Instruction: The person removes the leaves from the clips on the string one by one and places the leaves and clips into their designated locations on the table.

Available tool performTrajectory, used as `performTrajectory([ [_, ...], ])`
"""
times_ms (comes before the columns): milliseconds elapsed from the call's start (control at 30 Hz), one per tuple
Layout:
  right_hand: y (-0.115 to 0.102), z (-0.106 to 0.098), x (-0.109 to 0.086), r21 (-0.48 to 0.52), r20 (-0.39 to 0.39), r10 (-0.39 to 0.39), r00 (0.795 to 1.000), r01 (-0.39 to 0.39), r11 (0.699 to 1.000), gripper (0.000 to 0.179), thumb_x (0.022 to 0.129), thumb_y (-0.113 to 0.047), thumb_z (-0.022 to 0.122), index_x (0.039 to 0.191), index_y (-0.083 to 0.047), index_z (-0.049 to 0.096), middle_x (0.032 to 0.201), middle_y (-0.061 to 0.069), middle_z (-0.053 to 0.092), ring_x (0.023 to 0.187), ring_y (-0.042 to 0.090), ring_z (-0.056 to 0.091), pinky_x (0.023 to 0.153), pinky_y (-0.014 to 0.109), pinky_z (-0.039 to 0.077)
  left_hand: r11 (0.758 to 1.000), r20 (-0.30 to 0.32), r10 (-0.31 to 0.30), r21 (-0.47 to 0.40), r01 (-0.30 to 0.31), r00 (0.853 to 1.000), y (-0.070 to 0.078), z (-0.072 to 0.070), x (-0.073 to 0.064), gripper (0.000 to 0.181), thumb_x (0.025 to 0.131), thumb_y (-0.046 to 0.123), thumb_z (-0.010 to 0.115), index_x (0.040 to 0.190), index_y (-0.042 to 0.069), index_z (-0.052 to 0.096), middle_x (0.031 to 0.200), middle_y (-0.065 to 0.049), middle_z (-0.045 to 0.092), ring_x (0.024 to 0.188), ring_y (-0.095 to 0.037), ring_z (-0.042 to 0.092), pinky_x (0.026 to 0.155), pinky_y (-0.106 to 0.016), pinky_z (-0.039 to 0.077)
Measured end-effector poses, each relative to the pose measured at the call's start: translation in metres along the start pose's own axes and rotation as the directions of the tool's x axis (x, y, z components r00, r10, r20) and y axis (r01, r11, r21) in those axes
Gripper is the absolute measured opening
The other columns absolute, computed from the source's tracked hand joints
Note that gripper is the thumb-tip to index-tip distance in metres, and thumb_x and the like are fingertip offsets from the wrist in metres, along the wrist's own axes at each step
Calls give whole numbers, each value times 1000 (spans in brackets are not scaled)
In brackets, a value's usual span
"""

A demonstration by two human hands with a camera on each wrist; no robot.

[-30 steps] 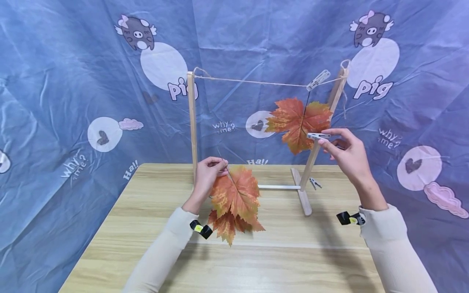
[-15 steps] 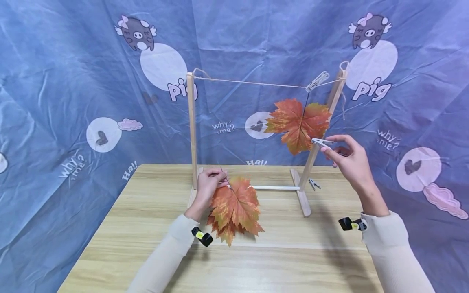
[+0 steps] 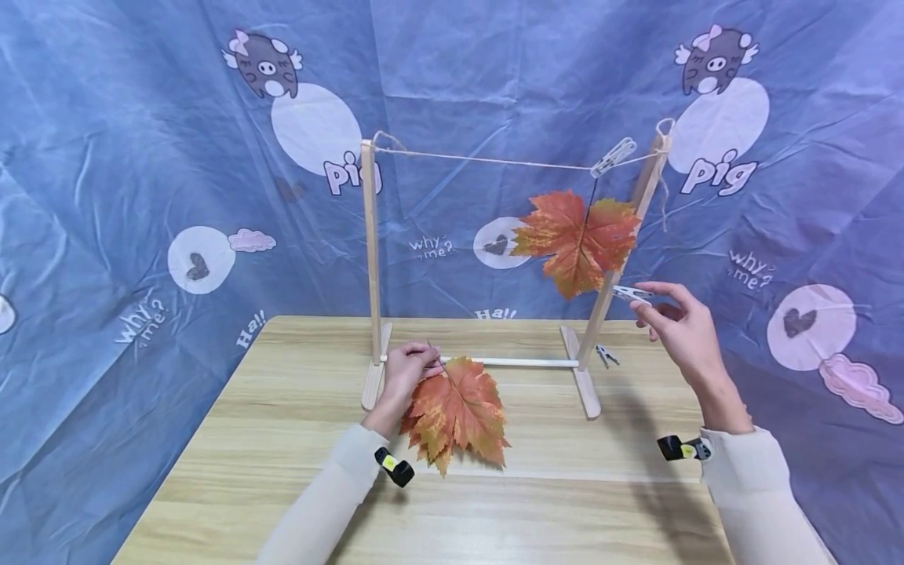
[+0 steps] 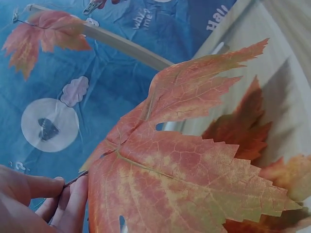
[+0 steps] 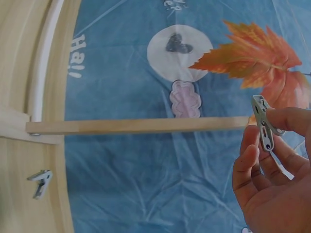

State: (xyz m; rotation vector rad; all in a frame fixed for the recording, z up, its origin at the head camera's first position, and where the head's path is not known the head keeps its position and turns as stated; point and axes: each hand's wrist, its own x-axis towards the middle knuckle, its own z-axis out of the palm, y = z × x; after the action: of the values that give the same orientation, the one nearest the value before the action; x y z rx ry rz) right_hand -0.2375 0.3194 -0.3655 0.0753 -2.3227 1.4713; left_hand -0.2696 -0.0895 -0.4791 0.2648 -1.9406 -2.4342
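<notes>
My left hand (image 3: pixel 410 377) pinches the thin dark stem of an orange-red maple leaf (image 3: pixel 466 408), low in front of the wooden stand. In the left wrist view the held leaf (image 4: pixel 180 170) fills the middle, with more leaves (image 4: pixel 240 126) beneath it above the wood. My right hand (image 3: pixel 681 329) pinches a grey-white clothespin (image 3: pixel 632 295) between thumb and fingers, beside the stand's right post. Another maple leaf (image 3: pixel 575 243) hangs by its stem from a clothespin (image 3: pixel 613 158) on the string (image 3: pixel 487 160). The right wrist view shows the held clothespin (image 5: pixel 262 121) clearly.
The wooden stand has a left post (image 3: pixel 372 251), a right post (image 3: pixel 600 322) and a white crossbar (image 3: pixel 526 362). A loose clothespin (image 3: pixel 607 356) lies on the table (image 3: pixel 282 471) right of the stand. A blue printed cloth (image 3: pixel 452 71) hangs behind.
My left hand has lowered with the held leaf, which now overlaps the leaves below more. My right hand has moved down and slightly right with its clothespin. The hanging leaf stays put.
</notes>
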Motion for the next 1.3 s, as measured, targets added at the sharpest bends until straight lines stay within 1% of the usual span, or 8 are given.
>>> performTrajectory([
  [167,12,-1,-2,-1,-8,35,999,-35,999,33,100,-20,77,131,-11,69,86,-20,68,64,0,60,54,16,50,1000,-1,-16,11,16,1000,-7,-3,1,16,99,-4,68,112,-14,68,101,-29,76,68,-12,75,73,-28,68],
  [367,32,-2,-6,-26,-19,62,998,-63,998,35,100,-20,76,130,-4,67,112,-11,48,68,-3,57,55,14,50,998,-13,-42,48,43,999,-19,-6,4,18,99,-2,69,113,-13,68,106,-30,76,69,-13,75,75,-30,69],
  [500,46,-3,-8,-20,-28,102,994,-102,995,30,100,-22,77,126,-11,69,108,-16,55,67,-2,58,54,15,50,997,-22,-44,56,46,999,-25,-7,5,17,98,-3,70,111,-13,69,103,-30,76,68,-13,74,74,-30,69],
  [667,65,-4,-11,-4,-7,161,987,-161,987,24,99,-22,78,120,-23,68,83,-25,68,64,-1,58,52,18,50,994,-31,-52,91,55,998,-31,-8,7,14,96,-4,71,107,-12,69,98,-29,77,64,-12,74,72,-32,69],
  [767,76,-3,-14,-21,8,180,984,-180,983,25,99,-23,78,121,-21,67,78,-23,69,61,1,57,51,20,50,992,-40,-59,113,64,997,-32,-9,7,12,96,-3,72,105,-11,69,96,-29,77,62,-11,73,71,-32,69],
  [933,92,1,-20,-86,15,209,978,-207,974,38,99,-26,78,129,-8,64,86,-25,62,59,3,57,51,22,51,989,-27,-61,134,64,998,-34,-12,6,17,97,-3,71,111,-13,69,101,-33,76,64,-12,74,70,-31,69],
  [1067,104,4,-22,-159,24,255,967,-249,956,52,100,-27,77,139,1,58,97,-17,60,62,3,59,52,23,52,987,-4,-52,151,52,999,-38,-14,7,20,97,-3,70,113,-15,67,108,-36,74,66,-13,75,72,-32,69],
  [1300,127,6,-22,-209,42,342,939,-326,922,58,101,-28,75,141,6,52,111,9,64,68,7,66,54,28,58,979,-19,-40,199,43,999,-45,-16,10,14,96,-2,72,106,-12,69,102,-31,77,64,-11,74,70,-31,69],
])
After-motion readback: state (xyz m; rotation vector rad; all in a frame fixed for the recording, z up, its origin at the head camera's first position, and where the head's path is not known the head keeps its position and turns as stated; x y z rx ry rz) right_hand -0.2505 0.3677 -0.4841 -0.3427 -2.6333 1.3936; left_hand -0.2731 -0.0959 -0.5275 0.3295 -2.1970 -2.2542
